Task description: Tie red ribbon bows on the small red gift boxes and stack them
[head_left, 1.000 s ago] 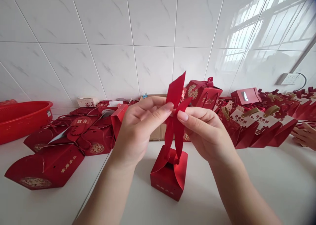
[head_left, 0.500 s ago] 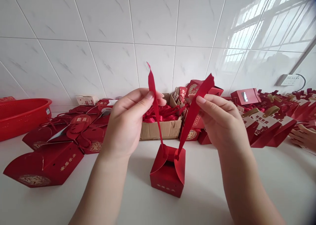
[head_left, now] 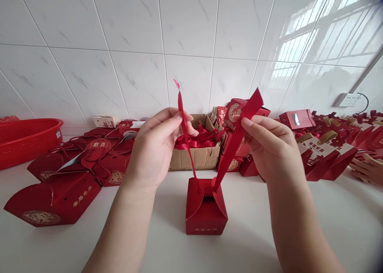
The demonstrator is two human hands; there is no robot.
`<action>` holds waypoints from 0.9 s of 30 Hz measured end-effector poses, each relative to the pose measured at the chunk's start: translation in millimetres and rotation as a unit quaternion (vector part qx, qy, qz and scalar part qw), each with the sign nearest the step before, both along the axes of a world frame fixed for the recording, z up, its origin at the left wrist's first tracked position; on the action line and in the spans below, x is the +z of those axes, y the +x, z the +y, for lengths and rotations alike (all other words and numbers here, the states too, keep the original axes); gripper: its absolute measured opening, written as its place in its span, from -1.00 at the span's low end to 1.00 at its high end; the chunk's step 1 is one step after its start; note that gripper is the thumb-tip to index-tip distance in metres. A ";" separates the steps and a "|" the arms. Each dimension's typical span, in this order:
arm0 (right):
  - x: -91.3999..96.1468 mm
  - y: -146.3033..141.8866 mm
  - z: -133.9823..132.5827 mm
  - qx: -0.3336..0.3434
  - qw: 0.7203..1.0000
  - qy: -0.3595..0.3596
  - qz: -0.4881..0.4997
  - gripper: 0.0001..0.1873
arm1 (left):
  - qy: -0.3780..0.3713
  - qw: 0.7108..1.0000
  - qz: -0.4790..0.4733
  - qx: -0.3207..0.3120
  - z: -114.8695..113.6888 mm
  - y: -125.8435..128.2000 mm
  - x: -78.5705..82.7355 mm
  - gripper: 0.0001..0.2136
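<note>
Small red gift box (head_left: 206, 224): on the white tabletop (head_left: 167, 241), below and between the two hands, touched by neither. Only link to them is the ribbon.

Change: a second ago both hands were together over the box, tails pinched close to each other. Now they're well apart, one tail each, pulled up into a V. Box has also turned; its front with the faint gold characters now faces the wearer roughly square-on.

My read: no knot between the tails at this point. The curved left flap (head_left: 194, 199) and right flap (head_left: 220, 200) lean inward but leave a dark gap, so the top isn't tied down. Looks like tail lengths or tension being evened out; judgement only.

Hands: left hand (head_left: 151, 145) pinches left ribbon tail (head_left: 186, 139) between thumb and fingers; that one is edge-on, looks thin. Right hand (head_left: 273, 149) pinches right ribbon tail (head_left: 229, 155), flat side showing, free end sticking up past the thumb. Each tail runs down to the flap on its own side. Can't tell how the ribbon is routed inside.

Behind, between the hands: cardboard carton (head_left: 194, 160) with loose red ribbons (head_left: 199, 139).
</note>
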State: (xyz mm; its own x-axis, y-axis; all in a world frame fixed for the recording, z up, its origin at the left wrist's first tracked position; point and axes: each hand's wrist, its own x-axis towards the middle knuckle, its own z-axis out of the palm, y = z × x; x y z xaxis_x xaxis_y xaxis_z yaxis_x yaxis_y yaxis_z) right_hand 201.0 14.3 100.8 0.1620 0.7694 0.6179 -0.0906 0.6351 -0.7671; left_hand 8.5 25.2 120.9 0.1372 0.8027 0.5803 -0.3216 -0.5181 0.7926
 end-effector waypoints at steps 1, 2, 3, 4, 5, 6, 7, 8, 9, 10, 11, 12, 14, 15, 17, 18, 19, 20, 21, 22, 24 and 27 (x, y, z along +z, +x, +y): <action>0.0 0.3 0.2 0.001 1.000 0.000 0.003 -0.94 | -0.002 1.000 0.001 -0.001 -0.2 0.0 0.0 -0.84; -0.1 0.5 0.4 0.002 1.000 0.000 0.006 -0.94 | -0.004 1.000 0.003 0.000 -0.3 0.1 0.0 -0.84; -0.2 0.7 0.7 0.002 1.000 -0.001 0.009 -0.94 | -0.004 1.000 0.006 0.003 -0.4 0.4 -0.2 -0.84; -0.5 0.8 1.0 0.002 1.000 -0.001 0.011 -0.95 | -0.003 1.000 0.010 0.009 -0.5 0.9 -0.4 -0.84; -0.7 0.8 1.3 0.001 1.000 -0.001 0.013 -0.96 | 0.001 1.000 0.014 0.016 -0.7 1.5 -0.6 -0.84; -1.0 0.7 1.7 0.000 1.000 0.000 0.014 -0.97 | 0.005 0.999 0.020 0.027 -0.9 2.2 -0.9 -0.85; -1.3 0.5 2.2 -0.001 1.000 0.002 0.015 -0.98 | 0.009 0.999 0.027 0.039 -1.2 3.0 -1.3 -0.85; -1.5 0.2 2.6 -0.003 1.000 0.004 0.014 -0.99 | 0.012 0.998 0.034 0.054 -1.4 3.9 -1.7 -0.86; -1.6 -0.2 2.9 -0.003 1.000 0.005 0.013 -0.99 | 0.014 0.997 0.042 0.067 -1.7 4.7 -2.1 -0.86; -1.7 -0.6 3.2 -0.002 1.000 0.006 0.011 -0.98 | 0.015 0.995 0.050 0.080 -1.9 5.6 -2.5 -0.86; -1.6 -1.1 3.3 0.000 1.000 0.005 0.011 -0.97 | 0.016 0.994 0.056 0.089 -2.1 6.4 -2.9 -0.85; -1.5 -1.6 3.3 0.002 1.000 0.003 0.011 -0.96 | 0.017 0.993 0.061 0.095 -2.3 7.1 -3.3 -0.85; -1.1 -2.4 2.8 0.004 1.000 -0.001 0.015 -0.93 | 0.022 0.992 0.070 0.097 -3.0 8.6 -3.7 -0.83; -0.9 -2.8 2.5 0.003 1.000 -0.001 0.017 -0.91 | 0.027 0.992 0.075 0.097 -3.5 9.4 -3.8 -0.82; -0.5 -3.6 1.7 0.001 1.000 0.002 0.018 -0.87 | 0.039 0.991 0.081 0.099 -5.1 11.1 -3.9 -0.82; -0.4 -3.9 1.4 0.002 1.000 0.004 0.016 -0.86 | 0.046 0.990 0.083 0.103 -6.1 12.0 -3.9 -0.82; -0.3 -4.1 1.2 0.003 1.000 0.006 0.013 -0.85 | 0.055 0.989 0.084 0.109 -7.0 12.9 -4.1 -0.83; -0.3 -4.2 1.0 0.004 1.000 0.008 0.010 -0.84 | 0.063 0.987 0.085 0.118 -7.9 13.8 -4.3 -0.83; -0.3 -4.2 0.8 0.005 1.000 0.010 0.008 -0.84 | 0.072 0.985 0.085 0.129 -8.5 14.7 -4.7 -0.83; -0.4 -4.1 0.7 0.005 1.000 0.013 0.007 -0.84 | 0.082 0.983 0.082 0.144 -8.9 15.4 -5.1 -0.84; -0.5 -3.4 0.4 0.000 1.000 0.020 0.010 -0.85 | 0.100 0.977 0.067 0.174 -8.7 16.3 -6.4 -0.86; -0.2 -2.7 -0.1 -0.005 0.999 0.028 0.017 -0.85 | 0.116 0.973 0.038 0.197 -6.6 16.8 -8.3 -0.86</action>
State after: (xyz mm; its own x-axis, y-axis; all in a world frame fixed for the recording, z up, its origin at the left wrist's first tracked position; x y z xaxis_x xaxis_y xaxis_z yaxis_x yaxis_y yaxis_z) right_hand 198.3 14.2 100.5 0.1910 0.7318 0.6542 -0.1101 0.6783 -0.7265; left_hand 25.3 18.6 112.6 -0.1055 0.6508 0.7519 -0.0074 -0.7566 0.6538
